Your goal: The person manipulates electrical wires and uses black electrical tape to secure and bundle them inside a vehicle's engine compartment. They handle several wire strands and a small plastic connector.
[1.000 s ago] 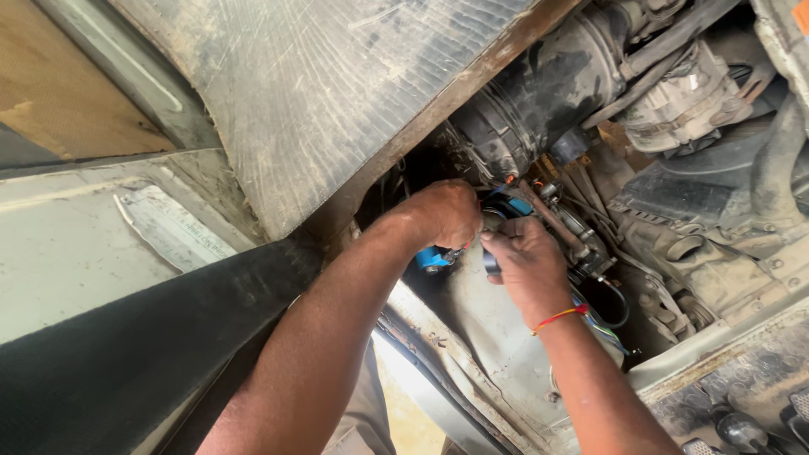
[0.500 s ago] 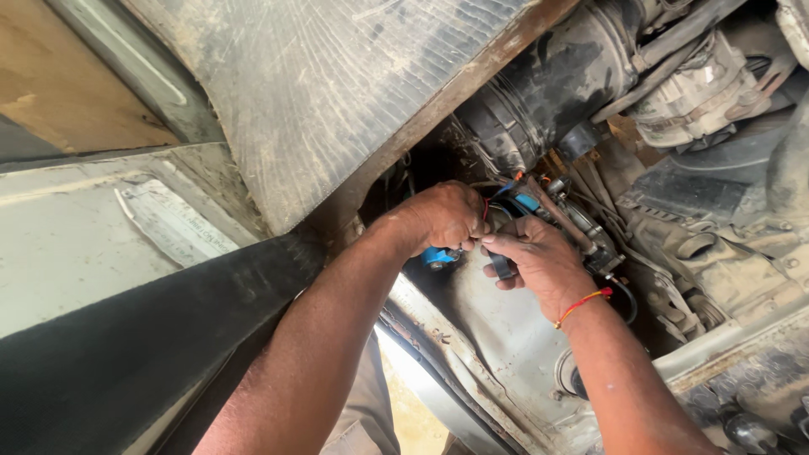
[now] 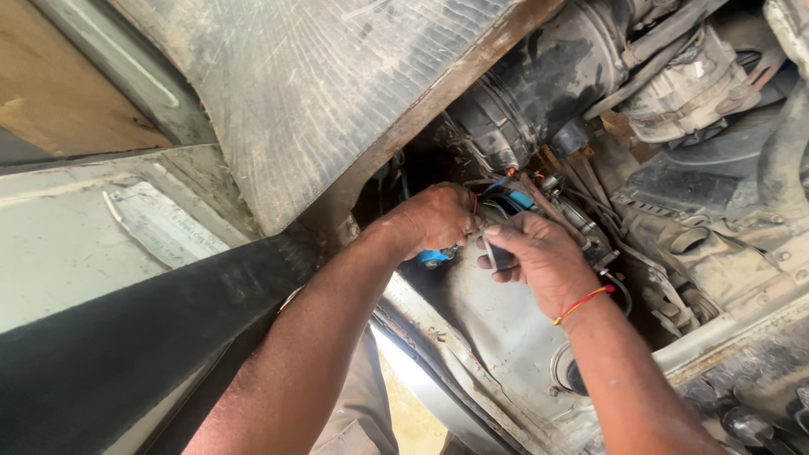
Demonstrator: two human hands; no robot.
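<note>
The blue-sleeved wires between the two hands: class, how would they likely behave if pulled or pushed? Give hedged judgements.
The blue-sleeved wires bend in a curve near the right hand, so they are probably floppy, not stiff. They look thin, so likely light. They run into the engine parts by the black ribbed hose, so they would probably resist a pull. The left hand hides their lower run.

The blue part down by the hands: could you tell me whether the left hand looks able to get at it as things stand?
Probably yes: the left hand sits right against the blue part, with nothing between them; the right hand is beside it, off to one side.

blue part, red-orange wrist thread, grey ribbed panel.
</note>
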